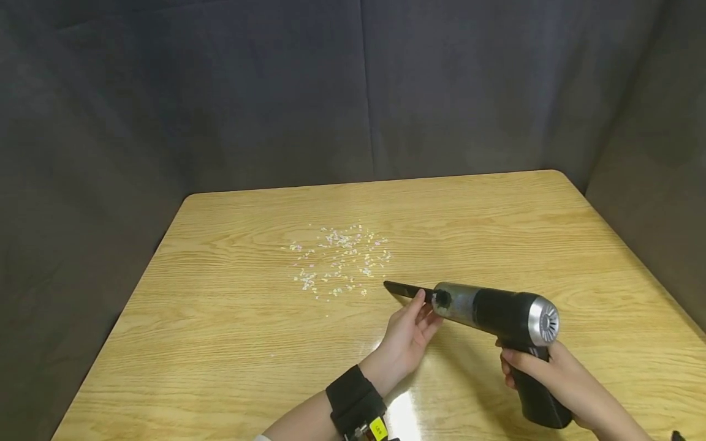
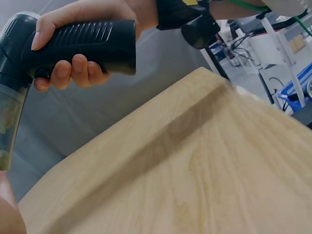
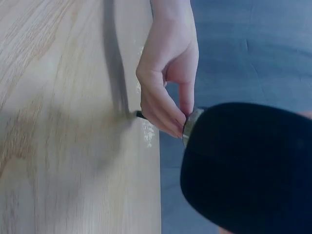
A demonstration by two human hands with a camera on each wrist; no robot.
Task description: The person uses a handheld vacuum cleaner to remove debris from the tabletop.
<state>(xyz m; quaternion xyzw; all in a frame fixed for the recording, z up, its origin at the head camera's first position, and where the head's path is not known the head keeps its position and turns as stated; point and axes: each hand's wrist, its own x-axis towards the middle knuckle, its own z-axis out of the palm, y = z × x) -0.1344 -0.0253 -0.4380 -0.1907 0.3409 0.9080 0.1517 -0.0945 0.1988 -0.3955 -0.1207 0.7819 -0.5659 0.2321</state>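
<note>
A black handheld vacuum with a silver rear cap and a clear front chamber is held above the table, its flat nozzle pointing left. The right hand grips its handle; in the left wrist view those fingers wrap the ribbed handle. At the nozzle's base, the left hand pinches between thumb and fingers, also seen in the right wrist view as a hand by the chamber's front. Small pale paper bits lie scattered beyond and left of the nozzle tip.
The wooden table has dark grey cloth behind it and at both sides. A black band with a device is on the left wrist. Off the table, the left wrist view shows white frames, cables and a blue object.
</note>
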